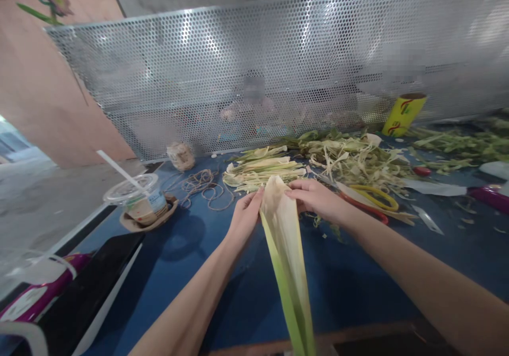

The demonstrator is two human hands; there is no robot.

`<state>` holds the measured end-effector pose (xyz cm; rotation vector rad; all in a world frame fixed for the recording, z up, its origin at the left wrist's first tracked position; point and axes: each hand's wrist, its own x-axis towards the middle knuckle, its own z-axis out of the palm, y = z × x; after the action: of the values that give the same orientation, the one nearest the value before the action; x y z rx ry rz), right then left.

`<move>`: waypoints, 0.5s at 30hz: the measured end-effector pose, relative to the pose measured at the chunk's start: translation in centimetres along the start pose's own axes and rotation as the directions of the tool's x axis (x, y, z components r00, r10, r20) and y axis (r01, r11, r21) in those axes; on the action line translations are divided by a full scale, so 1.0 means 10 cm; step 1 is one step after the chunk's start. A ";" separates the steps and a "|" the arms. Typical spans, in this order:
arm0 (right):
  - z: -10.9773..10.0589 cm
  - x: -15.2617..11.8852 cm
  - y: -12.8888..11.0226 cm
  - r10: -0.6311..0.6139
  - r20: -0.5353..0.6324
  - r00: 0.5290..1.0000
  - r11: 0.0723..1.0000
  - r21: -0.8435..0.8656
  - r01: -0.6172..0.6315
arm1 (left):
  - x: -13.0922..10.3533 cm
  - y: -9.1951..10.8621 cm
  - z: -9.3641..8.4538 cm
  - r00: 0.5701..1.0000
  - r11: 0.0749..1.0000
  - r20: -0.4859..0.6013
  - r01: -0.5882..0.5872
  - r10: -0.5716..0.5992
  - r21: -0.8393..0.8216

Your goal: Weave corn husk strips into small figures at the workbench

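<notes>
A long pale leaf sheath [284,228], cream inside and green along its fold, runs from between my hands down past the lower edge of view. My left hand [248,210] pinches its far left edge. On the right edge, my right hand [312,194] has its fingers closed round the same sheath, which stays spread between them. Just beyond lies a row of flattened leaf strips [264,170] on the blue table [234,303]. Scissors [369,199] with yellow and red handles rest beside my right wrist, partly hidden by the arm.
Leaf scraps [350,159] are heaped behind the scissors. A knife [437,188] and a small blade [427,219] lie to the right, below a yellow roll [404,114]. On the left are twine [204,183], a drink cup [141,202] and a black slab [87,292]. Perforated metal panel [238,64] closes the back.
</notes>
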<state>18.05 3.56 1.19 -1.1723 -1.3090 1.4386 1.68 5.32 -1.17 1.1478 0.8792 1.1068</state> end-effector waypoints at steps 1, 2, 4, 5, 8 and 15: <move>0.00 0.01 0.00 -0.001 -0.001 1.000 1.000 -0.002 0.001 | 0.00 0.01 0.01 1.000 1.000 -0.001 0.009 -0.009 -0.018; -0.01 0.01 0.01 -0.002 -0.002 1.000 1.000 -0.003 0.002 | -0.01 0.01 0.02 1.000 0.999 -0.002 0.017 -0.017 -0.035; 0.00 0.01 0.00 -0.003 -0.002 1.000 1.000 -0.006 0.003 | -0.03 0.03 0.03 0.999 0.997 -0.004 0.033 -0.033 -0.064; 0.00 0.01 0.00 -0.003 -0.001 1.000 1.000 -0.006 0.003 | -0.03 0.04 0.04 0.999 0.996 -0.005 0.038 -0.039 -0.076; 0.02 0.00 -0.01 -0.002 0.002 1.000 1.000 -0.007 0.002 | -0.04 0.05 0.04 0.999 0.994 -0.009 0.047 -0.048 -0.101; 0.02 -0.02 -0.03 0.005 -0.029 1.000 0.999 -0.034 -0.006 | -0.04 0.06 0.04 0.998 0.994 0.012 0.062 -0.061 -0.094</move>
<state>17.91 3.36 1.49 -1.2159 -1.3163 1.4030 1.82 4.85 -0.54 1.0405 0.8407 1.0803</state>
